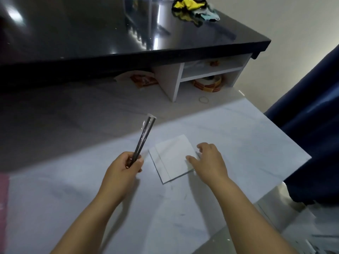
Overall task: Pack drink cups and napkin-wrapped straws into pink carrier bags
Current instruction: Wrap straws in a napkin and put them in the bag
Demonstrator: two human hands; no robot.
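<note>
While my left hand pinches the straws, tips pointing away from me, my right hand rests loose-fingered on the napkin mid surface, just right of them, so I reckon they need swinging right across it.

Left hand raised left of napkin, curled round straws; right hand rested on napkin's right edge, fingers relaxed.

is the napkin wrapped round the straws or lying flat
Flat: the napkin lies on the table, straws apart in the left hand.
</note>
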